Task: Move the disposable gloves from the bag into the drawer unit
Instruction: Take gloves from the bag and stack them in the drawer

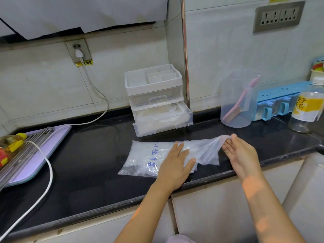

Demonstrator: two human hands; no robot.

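Judging from how things lie, the transfer is partway through, perhaps nearer its start than its end; the bag (140, 158), clear with blue handwriting, lies flat on the dark counter (84, 155) at centre frame, and its left part looks well filled. The left hand (175, 165) lies on the bag's right half with fingers straight and spread, pressing it down and gripping nothing. The right hand (240, 155), right of centre, is mostly open, with only its fingertips nipping the lifted edge of a thin clear film, which I take to be gloves (205, 149) drawn out of the bag's mouth; how many layers it holds cannot be told.

Just above the bag in the frame stands the drawer unit (154, 85), against the wall; its bottom drawer (163, 123) is pulled out and already holds crumpled clear plastic, likely gloves, while the drawer above it is closed. What remains, by my reckoning: carry this pinch to the open drawer, empty the rest of the bag, and push the drawer shut.
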